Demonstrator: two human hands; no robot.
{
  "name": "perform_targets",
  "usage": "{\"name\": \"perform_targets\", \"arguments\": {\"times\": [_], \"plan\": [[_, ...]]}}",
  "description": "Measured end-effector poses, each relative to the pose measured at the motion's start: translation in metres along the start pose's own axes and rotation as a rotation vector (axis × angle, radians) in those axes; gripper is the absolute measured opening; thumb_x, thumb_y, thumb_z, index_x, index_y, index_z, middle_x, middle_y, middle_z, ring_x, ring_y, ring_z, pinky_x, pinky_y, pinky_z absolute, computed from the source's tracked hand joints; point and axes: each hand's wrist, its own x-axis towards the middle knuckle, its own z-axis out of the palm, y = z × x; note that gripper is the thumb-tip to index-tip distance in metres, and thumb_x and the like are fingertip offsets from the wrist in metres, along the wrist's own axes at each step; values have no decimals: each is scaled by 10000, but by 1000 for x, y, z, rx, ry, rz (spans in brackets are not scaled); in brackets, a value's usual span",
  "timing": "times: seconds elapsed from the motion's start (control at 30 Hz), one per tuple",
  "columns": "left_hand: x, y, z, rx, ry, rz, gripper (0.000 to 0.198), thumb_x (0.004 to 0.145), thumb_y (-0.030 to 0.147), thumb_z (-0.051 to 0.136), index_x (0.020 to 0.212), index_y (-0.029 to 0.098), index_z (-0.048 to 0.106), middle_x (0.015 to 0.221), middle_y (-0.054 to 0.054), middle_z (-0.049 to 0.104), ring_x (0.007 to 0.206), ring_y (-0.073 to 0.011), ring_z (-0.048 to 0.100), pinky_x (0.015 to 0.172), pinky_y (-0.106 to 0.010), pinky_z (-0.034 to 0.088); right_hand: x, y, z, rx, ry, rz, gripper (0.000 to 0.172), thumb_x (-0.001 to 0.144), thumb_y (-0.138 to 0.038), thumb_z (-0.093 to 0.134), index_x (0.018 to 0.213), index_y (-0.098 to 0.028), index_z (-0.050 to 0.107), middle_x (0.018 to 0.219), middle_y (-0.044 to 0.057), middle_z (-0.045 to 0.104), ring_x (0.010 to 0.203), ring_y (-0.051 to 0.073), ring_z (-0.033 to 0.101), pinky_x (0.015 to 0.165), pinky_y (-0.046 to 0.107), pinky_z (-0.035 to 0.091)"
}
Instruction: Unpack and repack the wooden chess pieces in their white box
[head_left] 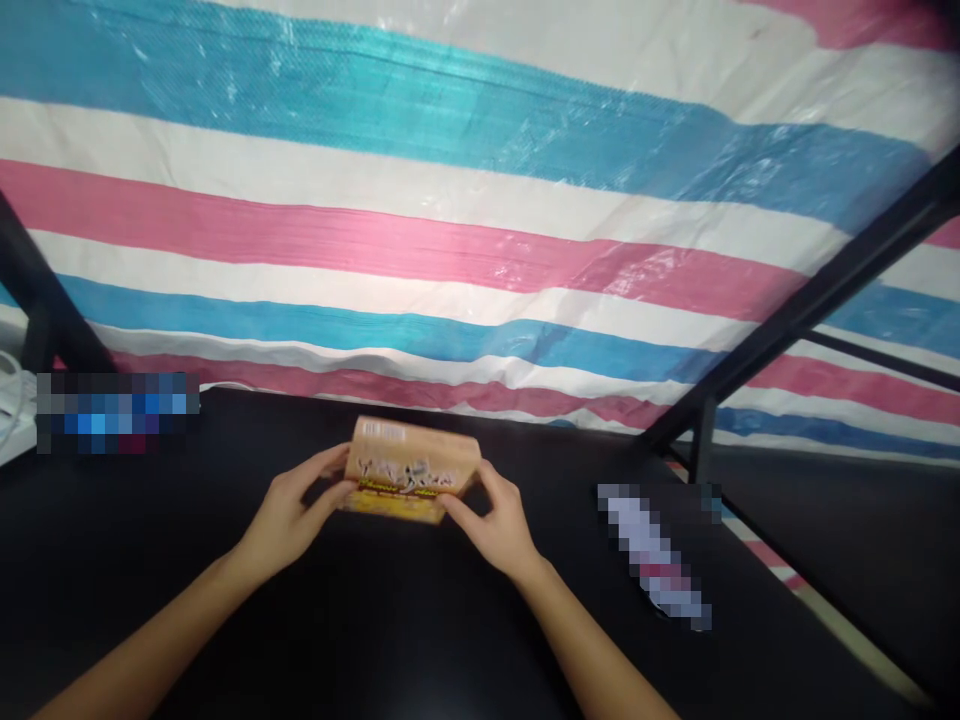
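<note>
Between my two hands is a small tan and yellow box [412, 465] with printed figures, dark lettering and a pale label near its top edge. It is tilted, one broad face toward me. My left hand [296, 510] grips its left end, thumb on the near side and fingers behind. On the right end, my right hand [499, 515] has its thumb on the lower front, with the fingers partly hidden behind the box. Whether the box touches the black table [360, 630] beneath I cannot tell.
Pixelated, unreadable items lie on the table: a blue one [120, 412] at the left and a long pale one [652, 555] at the right. Black metal bars [795, 310] slant up on both sides. A striped plastic sheet [420, 250] hangs behind the table.
</note>
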Motion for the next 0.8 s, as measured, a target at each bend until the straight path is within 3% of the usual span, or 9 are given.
{"name": "perform_targets", "arguments": {"times": [0.13,0.2,0.27,0.37,0.5,0.6,0.7,0.8], "plan": [[8,-6,8,-232,-219,-339,442,747,486,668,1066,180,667,968,-78,731,899,-267,666,727,-326,542,4,3,6,141,-132,332,378,813,-444,609,1092,-190,622,716,9,663,597,154,607,570,275,500],[10,-12,10,-222,-314,-434,439,741,502,662,1002,149,679,889,-82,734,774,-235,677,623,-290,532,4,9,7,108,-237,441,368,814,-477,588,1005,-168,652,614,-10,624,502,131,582,476,239,468],[9,-15,10,-150,-337,-471,442,732,517,653,950,135,687,792,-72,728,648,-201,658,542,-261,501,3,14,8,79,-345,513,382,814,-507,571,933,-156,664,536,-24,592,419,116,557,401,211,433],[6,-13,8,35,-306,-422,411,738,524,622,891,152,708,651,-33,692,517,-166,596,459,-231,424,2,16,9,83,-427,568,416,819,-535,546,908,-145,660,497,-23,590,370,111,550,350,189,409],[4,-2,8,332,-235,-286,339,756,493,585,678,191,719,556,-17,644,497,-162,548,467,-234,328,1,10,10,109,-428,616,431,822,-531,539,965,-143,664,474,-29,589,345,109,543,333,185,410],[4,3,9,411,-214,-254,350,770,475,567,596,198,691,528,-20,626,495,-168,536,487,-243,298,2,4,10,122,-397,635,437,813,-521,558,1008,-145,667,477,-35,586,319,98,519,307,177,385],[3,6,9,376,-185,-240,353,794,487,549,657,198,700,570,-19,646,523,-179,555,502,-245,320,5,-4,7,121,-322,624,461,812,-535,560,1035,-144,661,456,-45,560,292,89,479,291,175,357],[2,9,7,294,-126,-201,339,818,490,542,863,205,720,650,-8,670,586,-188,580,535,-246,375,7,-11,2,109,-213,539,471,828,-530,548,1109,-164,642,454,-60,524,303,84,445,314,188,355]]}}
